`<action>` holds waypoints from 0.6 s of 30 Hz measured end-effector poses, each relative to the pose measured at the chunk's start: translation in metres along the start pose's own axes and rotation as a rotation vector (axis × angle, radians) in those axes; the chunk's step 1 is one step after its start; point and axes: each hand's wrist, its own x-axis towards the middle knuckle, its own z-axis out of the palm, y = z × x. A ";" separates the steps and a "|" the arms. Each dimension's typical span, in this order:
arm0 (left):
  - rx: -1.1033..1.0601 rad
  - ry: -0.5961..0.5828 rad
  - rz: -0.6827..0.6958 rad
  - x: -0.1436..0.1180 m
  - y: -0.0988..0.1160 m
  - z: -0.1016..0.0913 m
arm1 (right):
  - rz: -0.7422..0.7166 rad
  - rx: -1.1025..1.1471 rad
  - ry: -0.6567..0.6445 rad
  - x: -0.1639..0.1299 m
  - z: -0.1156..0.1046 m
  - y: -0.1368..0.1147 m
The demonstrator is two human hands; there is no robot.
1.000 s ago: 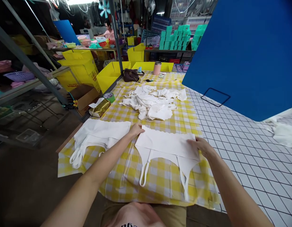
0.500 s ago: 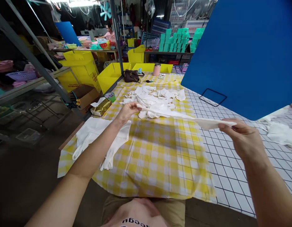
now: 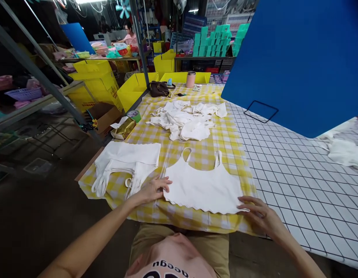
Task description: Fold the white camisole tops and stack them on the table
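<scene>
**White top flat on checked cloth, both hands at hem**

Open yellow cardboard boxes (image 3: 132, 89) upper centre-left; contents not visible. Left hand (image 3: 151, 189) lies flat, fingers spread, on the lower-left hem corner of the white sleeveless cropped top (image 3: 203, 185). Right hand (image 3: 261, 216) has fingers extended, tips touching the lower-right hem corner. Top lies lower centre on the yellow-and-white checked tablecloth (image 3: 202, 154), straps pointing to frame top, long axis left-right. Folded white stack (image 3: 129, 160) just left; loose white garment pile (image 3: 186, 119) above.

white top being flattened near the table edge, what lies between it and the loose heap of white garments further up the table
In the head view, only bare yellow checked tablecloth lies between the white top and the heap of white garments. The top's two straps point toward the heap without reaching it.
</scene>
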 end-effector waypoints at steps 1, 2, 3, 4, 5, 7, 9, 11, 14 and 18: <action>0.042 -0.012 0.005 0.000 -0.001 0.002 | -0.001 -0.003 0.001 -0.001 -0.001 -0.001; 0.084 -0.024 0.011 0.001 -0.002 0.004 | -0.003 -0.007 -0.004 -0.002 -0.002 -0.002; 0.121 -0.035 0.019 0.002 -0.003 0.005 | -0.006 -0.013 -0.009 -0.002 -0.002 -0.003; 0.152 -0.042 0.027 0.003 -0.004 0.006 | -0.012 -0.023 -0.012 -0.002 -0.003 -0.005; 0.175 -0.046 0.035 0.003 -0.006 0.007 | -0.020 -0.035 -0.009 -0.002 -0.003 -0.006; 0.190 -0.048 0.047 0.004 -0.008 0.008 | -0.037 -0.060 0.005 -0.002 -0.003 -0.008; 0.155 -0.036 0.058 0.005 -0.008 0.006 | -0.047 -0.062 0.043 -0.002 -0.006 -0.012; 0.067 0.016 0.077 0.004 -0.003 -0.002 | -0.050 -0.042 0.088 -0.002 -0.015 -0.021; -0.160 0.146 0.134 0.002 0.018 -0.024 | -0.055 0.027 0.142 0.000 -0.039 -0.049; -0.411 0.260 0.138 -0.004 0.056 -0.065 | -0.078 0.173 0.226 0.002 -0.079 -0.092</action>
